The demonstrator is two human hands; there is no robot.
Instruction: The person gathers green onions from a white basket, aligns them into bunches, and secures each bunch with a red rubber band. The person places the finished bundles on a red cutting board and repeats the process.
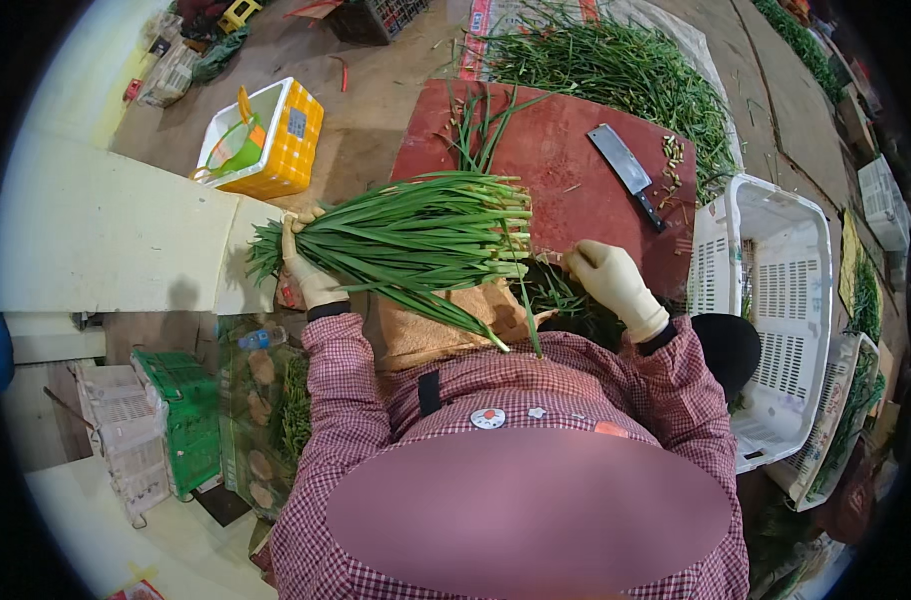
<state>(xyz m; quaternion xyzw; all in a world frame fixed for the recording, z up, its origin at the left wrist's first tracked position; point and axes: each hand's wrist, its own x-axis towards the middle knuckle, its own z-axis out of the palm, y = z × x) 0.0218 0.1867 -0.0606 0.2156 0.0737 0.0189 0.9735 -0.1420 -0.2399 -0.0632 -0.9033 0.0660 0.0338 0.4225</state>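
My left hand (305, 259), in a pale glove, is closed around the leafy end of a thick bunch of garlic chives (418, 229). The cut stem ends point right, over the near part of a red board (560, 165). A few longer stalks hang from the bunch towards my lap. My right hand (609, 283), also gloved, hovers by the board's near edge, right of the stem ends. Its fingers are curled in, and I see nothing between them. A cleaver (624, 165) with a black handle lies at the board's right, beside cut stem bits (673, 165).
Loose greens (613, 67) are heaped on a sheet beyond the board. Close on my right stands a white plastic crate (785, 300). Ahead to the left is a yellow-checked foam box (294, 142) with a green basket (242, 154) inside. A white partition (125, 232) borders my left.
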